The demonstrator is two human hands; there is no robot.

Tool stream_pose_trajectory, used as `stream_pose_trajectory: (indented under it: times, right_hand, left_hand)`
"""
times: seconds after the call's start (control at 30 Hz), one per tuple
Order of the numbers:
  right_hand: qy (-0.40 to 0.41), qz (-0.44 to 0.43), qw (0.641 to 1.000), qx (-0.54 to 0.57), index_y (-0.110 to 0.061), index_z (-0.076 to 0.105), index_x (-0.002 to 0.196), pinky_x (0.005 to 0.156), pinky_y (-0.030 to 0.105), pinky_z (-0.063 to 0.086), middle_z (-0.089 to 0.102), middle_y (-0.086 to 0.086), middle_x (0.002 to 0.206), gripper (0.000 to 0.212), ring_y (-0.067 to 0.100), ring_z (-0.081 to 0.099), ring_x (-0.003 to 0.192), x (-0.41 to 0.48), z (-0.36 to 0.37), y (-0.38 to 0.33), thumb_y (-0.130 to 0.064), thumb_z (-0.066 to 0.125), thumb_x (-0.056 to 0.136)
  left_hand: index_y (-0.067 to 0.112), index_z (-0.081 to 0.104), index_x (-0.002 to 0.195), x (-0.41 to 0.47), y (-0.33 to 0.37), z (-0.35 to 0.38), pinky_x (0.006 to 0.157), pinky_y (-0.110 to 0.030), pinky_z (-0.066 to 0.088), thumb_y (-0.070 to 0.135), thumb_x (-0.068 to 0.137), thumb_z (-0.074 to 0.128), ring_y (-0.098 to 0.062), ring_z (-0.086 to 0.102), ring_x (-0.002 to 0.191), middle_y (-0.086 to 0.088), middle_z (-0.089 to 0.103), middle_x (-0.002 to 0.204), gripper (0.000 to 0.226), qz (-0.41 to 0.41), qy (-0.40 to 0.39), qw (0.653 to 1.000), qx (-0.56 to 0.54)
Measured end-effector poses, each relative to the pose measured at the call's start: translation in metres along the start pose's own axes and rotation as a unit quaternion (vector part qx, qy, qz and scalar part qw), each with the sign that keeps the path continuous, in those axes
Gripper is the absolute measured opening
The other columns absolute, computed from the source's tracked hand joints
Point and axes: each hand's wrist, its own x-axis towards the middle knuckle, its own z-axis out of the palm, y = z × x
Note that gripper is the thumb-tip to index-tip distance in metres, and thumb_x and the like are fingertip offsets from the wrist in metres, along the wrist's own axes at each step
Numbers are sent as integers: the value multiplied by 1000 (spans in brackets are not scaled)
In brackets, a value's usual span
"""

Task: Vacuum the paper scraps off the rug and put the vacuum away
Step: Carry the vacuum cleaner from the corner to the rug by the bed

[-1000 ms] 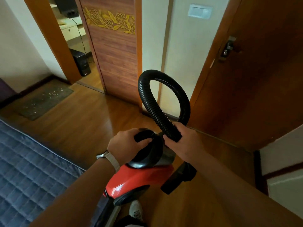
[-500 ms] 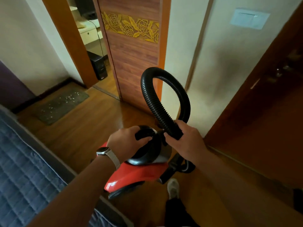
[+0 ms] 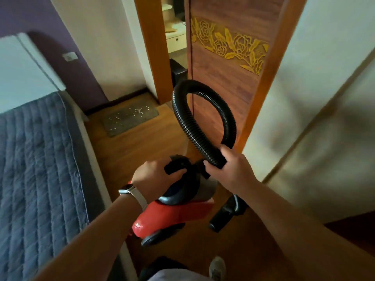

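Well up off the wooden floor [image 3: 142, 145], the red vacuum [image 3: 174, 216] hangs in the near middle of the scene, carried by both hands. The left hand [image 3: 154, 175], with a watch [image 3: 127, 188] on its wrist, has its fingers curled tight round the black carry handle [image 3: 178, 165] on top of the body. The right hand [image 3: 231, 169] is closed round the ribbed black hose [image 3: 203, 122], gripping both runs together where the loop comes back down just right of the handle; the loop stands upright above the hands. The black nozzle [image 3: 223, 218] dangles below the right forearm, to the right of the body. Farther off and to the left, the grey rug [image 3: 129, 118] lies flat on the floor in front of the doorway, with pale paper scraps [image 3: 129, 114] strewn over its far half. A bed with a grey quilt [image 3: 36, 159] fills the left side, and a wooden door panel with carved yellow roses [image 3: 229, 45] stands behind the hose.
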Motion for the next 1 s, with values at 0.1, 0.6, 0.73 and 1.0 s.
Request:
stream_pose_trajectory:
  times: [0.1, 0.6, 0.73, 1.0]
  right_hand:
    - [-30, -16, 999, 9, -21, 60, 93, 56, 10, 42, 56, -14, 70, 18, 1, 59, 69, 39, 6, 11, -29, 73, 84]
    - [-73, -58, 995, -33, -20, 67, 97, 50, 12, 44, 58, -10, 66, 19, 7, 59, 62, 288, 130, 28, -29, 74, 81]
    - [-54, -71, 995, -33, -19, 69, 101, 54, 16, 47, 62, -9, 70, 24, 9, 60, 67, 358, 165, 18, -26, 76, 80]
    - [-111, -86, 990, -21, -38, 55, 108, 55, 29, 54, 59, -14, 68, 29, 4, 61, 65, 458, 226, 23, -45, 64, 81]
  left_hand:
    - [37, 67, 98, 26, -3, -6, 60, -31, 53, 72, 76, 60, -15, 63, 71, 7, 69, 81, 42, -44, 20, 999, -19]
    - [32, 67, 88, 238, -106, -41, 59, -30, 53, 64, 75, 69, -15, 64, 69, 9, 66, 74, 35, -121, 65, 983, -123]
    - [33, 69, 97, 304, -146, -64, 63, -33, 55, 65, 76, 67, -17, 65, 72, 6, 70, 79, 39, -113, 78, 983, -118]
    - [38, 66, 102, 393, -218, -86, 63, -31, 56, 72, 76, 60, -11, 63, 70, 10, 67, 79, 43, -164, 75, 981, -73]
